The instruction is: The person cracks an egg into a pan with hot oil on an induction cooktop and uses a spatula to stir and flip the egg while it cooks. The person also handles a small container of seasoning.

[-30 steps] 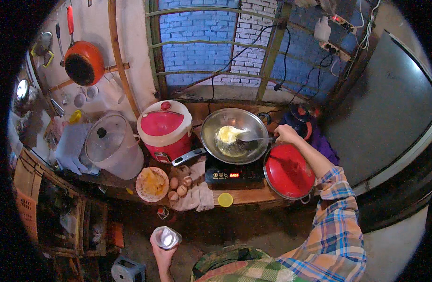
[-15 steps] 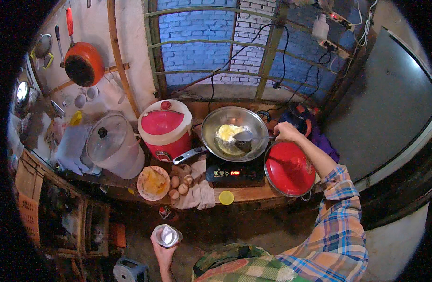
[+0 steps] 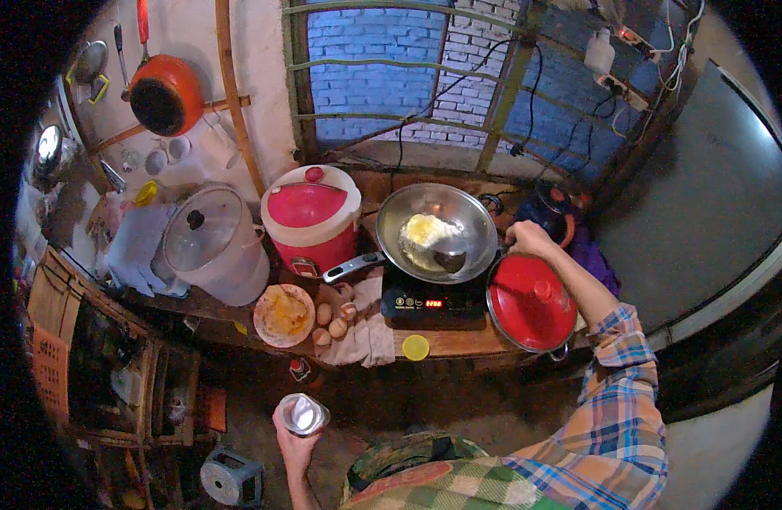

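Observation:
My right hand (image 3: 529,238) is closed around the handle of a spatula at the right rim of the wok (image 3: 397,214). The spatula's dark blade (image 3: 449,261) rests low in the wok, just below and to the right of a frying egg (image 3: 429,229). The wok stands on a black induction cooker (image 3: 408,314) with a lit red display. Low in the view, well back from the counter, my left hand (image 3: 294,446) grips a silvery metal cup (image 3: 305,415); I cannot make out what is in it.
Left of the cooker are a red-and-white rice cooker (image 3: 312,212), a lidded translucent bucket (image 3: 225,263), a plate with yellow residue (image 3: 284,315) and several eggshells (image 3: 331,321) by a cloth (image 3: 372,340). A red lid (image 3: 531,302) lies right; a yellow cap (image 3: 415,347) sits at the front edge.
The spatula blade has moved off the egg, down toward the near side of the wok. My left hand still holds the cup. The whole view has shifted slightly.

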### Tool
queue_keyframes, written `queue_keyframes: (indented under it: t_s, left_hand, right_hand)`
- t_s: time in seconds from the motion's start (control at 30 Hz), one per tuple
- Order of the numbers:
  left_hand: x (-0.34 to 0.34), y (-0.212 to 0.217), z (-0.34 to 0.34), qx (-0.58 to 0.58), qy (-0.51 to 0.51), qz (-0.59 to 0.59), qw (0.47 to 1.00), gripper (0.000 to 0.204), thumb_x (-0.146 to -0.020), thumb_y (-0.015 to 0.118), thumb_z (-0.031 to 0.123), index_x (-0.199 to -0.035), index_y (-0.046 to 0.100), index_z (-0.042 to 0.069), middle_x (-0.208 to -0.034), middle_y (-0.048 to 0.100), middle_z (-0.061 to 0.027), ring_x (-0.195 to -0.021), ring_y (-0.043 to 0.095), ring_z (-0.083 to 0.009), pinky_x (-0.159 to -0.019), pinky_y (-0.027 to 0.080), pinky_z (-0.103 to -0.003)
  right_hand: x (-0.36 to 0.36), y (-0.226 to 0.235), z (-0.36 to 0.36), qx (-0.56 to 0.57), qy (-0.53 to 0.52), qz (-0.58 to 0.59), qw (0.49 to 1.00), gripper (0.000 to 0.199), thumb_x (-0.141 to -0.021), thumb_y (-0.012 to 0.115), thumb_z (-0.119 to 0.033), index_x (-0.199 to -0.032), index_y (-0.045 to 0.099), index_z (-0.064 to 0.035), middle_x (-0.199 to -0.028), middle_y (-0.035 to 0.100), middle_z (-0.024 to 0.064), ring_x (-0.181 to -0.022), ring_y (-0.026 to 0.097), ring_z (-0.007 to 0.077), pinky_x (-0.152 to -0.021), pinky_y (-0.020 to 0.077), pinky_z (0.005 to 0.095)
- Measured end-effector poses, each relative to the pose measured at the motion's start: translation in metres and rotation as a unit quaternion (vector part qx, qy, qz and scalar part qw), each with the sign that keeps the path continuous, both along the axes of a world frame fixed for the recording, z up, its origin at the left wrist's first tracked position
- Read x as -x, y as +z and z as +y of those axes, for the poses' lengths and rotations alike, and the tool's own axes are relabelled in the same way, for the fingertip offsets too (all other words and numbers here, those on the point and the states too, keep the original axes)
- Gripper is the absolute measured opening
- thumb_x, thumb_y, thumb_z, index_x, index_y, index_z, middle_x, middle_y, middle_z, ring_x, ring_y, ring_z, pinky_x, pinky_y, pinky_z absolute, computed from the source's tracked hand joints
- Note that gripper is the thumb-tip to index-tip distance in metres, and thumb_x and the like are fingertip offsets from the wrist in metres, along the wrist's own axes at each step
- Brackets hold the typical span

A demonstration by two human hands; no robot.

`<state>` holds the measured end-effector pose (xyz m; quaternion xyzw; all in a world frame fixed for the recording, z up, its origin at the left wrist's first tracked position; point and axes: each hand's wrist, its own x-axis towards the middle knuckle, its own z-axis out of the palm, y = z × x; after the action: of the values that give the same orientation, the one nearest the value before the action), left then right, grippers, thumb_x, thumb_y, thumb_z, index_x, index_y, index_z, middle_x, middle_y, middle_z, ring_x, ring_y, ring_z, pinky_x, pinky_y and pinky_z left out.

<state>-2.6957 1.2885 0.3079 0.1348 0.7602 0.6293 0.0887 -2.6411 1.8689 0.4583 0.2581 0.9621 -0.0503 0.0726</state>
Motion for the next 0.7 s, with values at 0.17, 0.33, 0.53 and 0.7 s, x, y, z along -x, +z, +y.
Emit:
queue_keyframes:
  t_s: [0.17,0.33,0.53,0.7]
  left_hand:
    - [0.001,-0.009,-0.005,0.012,0.0,0.001,1.0,0.076,-0.054,0.079,0.004,-0.119,0.041,0.004,-0.117,0.049,-0.0113,-0.11,0.049,-0.0245,-0.095,0.038,-0.035]
    - [-0.002,0.006,0.003,0.018,0.002,0.012,1.0,0.077,-0.053,0.08,0.004,-0.119,0.041,0.004,-0.117,0.049,-0.0114,-0.109,0.05,-0.0241,-0.094,0.039,-0.035]
    - [0.0,0.0,-0.005,0.03,0.006,0.035,0.999,0.077,-0.053,0.08,0.004,-0.119,0.042,0.004,-0.116,0.049,-0.0108,-0.108,0.05,-0.0237,-0.095,0.038,-0.034]
    - [0.0,-0.001,0.0,-0.001,0.003,0.013,1.0,0.077,-0.052,0.08,0.004,-0.119,0.042,0.004,-0.116,0.05,-0.0101,-0.108,0.05,-0.0233,-0.094,0.038,-0.033]
  right_hand:
    - [-0.002,-0.007,-0.014,0.006,0.007,-0.051,0.999,0.031,-0.059,0.073,-0.016,-0.088,0.067,-0.0052,-0.086,0.066,0.0136,-0.084,0.063,0.0292,-0.073,0.05,0.0391]
    - [0.016,-0.024,-0.009,-0.032,-0.011,0.006,0.999,0.03,-0.061,0.071,-0.017,-0.09,0.068,-0.0114,-0.089,0.065,0.0171,-0.085,0.063,0.0314,-0.075,0.0506,0.0425]
    - [-0.004,-0.006,-0.003,-0.01,0.001,-0.015,1.0,0.03,-0.059,0.074,-0.016,-0.087,0.068,-0.0071,-0.084,0.066,0.0143,-0.084,0.062,0.0315,-0.073,0.0494,0.0403]
    - [-0.002,-0.014,-0.007,-0.017,0.005,-0.053,0.998,0.029,-0.061,0.072,-0.015,-0.089,0.068,-0.0071,-0.088,0.066,0.0158,-0.087,0.062,0.0318,-0.076,0.0495,0.0401]
